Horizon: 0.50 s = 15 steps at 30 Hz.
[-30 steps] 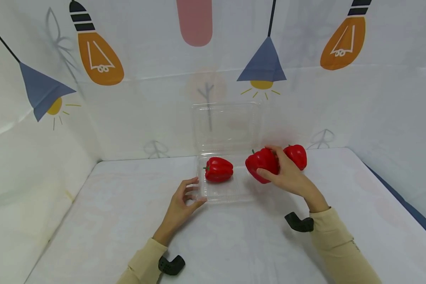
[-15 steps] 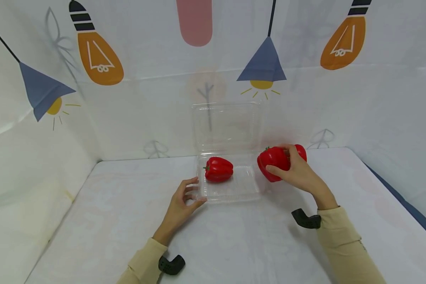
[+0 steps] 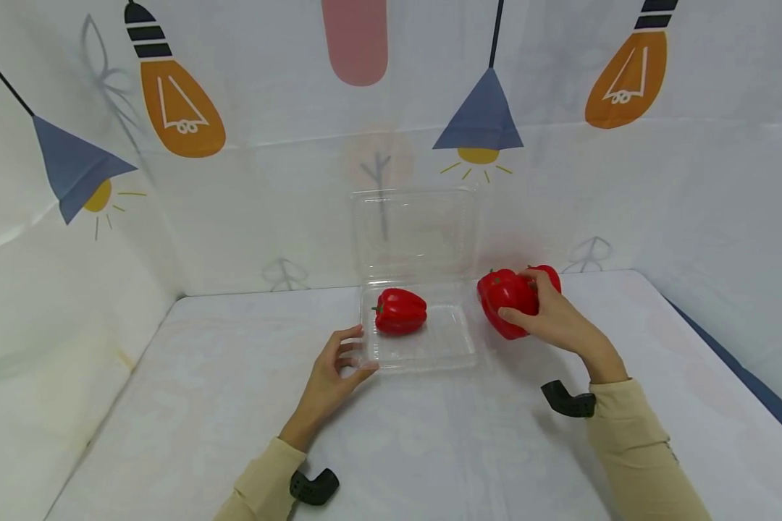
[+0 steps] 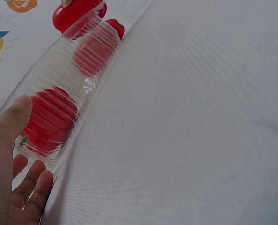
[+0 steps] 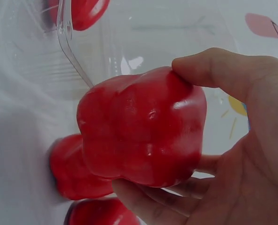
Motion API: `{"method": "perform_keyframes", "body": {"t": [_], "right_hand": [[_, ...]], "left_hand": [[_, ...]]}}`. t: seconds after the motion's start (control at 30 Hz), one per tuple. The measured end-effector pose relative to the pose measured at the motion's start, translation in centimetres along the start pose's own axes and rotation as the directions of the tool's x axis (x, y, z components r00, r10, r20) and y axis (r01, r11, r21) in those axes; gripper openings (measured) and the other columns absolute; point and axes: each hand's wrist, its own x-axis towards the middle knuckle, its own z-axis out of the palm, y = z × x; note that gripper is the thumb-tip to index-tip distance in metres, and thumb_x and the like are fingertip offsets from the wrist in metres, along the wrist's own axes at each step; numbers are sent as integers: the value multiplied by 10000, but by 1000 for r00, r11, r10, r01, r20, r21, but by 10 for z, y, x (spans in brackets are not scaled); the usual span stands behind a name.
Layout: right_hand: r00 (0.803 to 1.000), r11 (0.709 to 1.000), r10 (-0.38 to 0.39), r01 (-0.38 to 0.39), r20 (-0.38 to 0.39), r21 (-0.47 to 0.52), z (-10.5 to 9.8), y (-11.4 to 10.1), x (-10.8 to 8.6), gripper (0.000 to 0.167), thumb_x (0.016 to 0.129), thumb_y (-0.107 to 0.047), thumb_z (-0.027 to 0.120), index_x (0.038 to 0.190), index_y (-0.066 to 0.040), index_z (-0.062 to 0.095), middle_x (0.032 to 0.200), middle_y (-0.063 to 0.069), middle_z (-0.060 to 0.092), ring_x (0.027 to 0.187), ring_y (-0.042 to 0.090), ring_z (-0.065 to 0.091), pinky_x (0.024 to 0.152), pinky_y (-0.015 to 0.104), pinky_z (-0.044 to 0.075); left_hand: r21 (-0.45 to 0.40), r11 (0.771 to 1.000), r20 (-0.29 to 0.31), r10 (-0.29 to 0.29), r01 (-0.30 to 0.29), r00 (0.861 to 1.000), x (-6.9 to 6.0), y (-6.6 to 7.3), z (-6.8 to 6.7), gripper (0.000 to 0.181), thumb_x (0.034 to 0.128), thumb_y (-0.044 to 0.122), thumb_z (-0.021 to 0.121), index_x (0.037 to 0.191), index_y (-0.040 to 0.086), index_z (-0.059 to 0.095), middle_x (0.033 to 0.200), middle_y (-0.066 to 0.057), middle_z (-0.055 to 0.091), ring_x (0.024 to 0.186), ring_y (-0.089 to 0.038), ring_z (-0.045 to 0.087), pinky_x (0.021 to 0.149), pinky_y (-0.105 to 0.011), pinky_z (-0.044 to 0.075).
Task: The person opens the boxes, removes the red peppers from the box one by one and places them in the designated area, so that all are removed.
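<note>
A clear plastic container (image 3: 446,353) stands with its lid (image 3: 417,231) raised against the back wall. One red bell pepper (image 3: 400,311) lies on its side in the container's left half. My left hand (image 3: 329,380) holds the container's front left corner, thumb (image 4: 19,112) against its wall. Just right of the container, my right hand (image 3: 554,318) grips another red bell pepper (image 3: 505,298) between thumb and fingers. In the right wrist view, that bell pepper (image 5: 143,129) has its lobed bottom towards the camera. Whether it touches the table cannot be told.
Two more red bell peppers (image 5: 78,171) (image 5: 101,213) show beyond the held one in the right wrist view; the head view shows part of one bell pepper (image 3: 552,276) behind my right hand. A white cloth covers the table (image 3: 202,383), and a printed sheet (image 3: 274,202) hangs behind.
My right hand has moved right with the gripped bell pepper, from over the container's right part to beside it. The left hand and the container have stayed in place.
</note>
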Motion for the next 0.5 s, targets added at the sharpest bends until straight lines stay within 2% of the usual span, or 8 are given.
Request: {"method": "perform_keyframes", "body": {"t": [0.5], "right_hand": [[997,999,26,-24,74,-20,-6,9,-3,844,811,-342,713,1384,3,198,1346,257,371,1217,449,377,778,456,577]], "left_hand": [[-12,1000,-1,5,-5,1000,0,-1,0,623,802,128,749,1338,99,434,1369,-195,484,1200,-389,531,937,-463,503]]}}
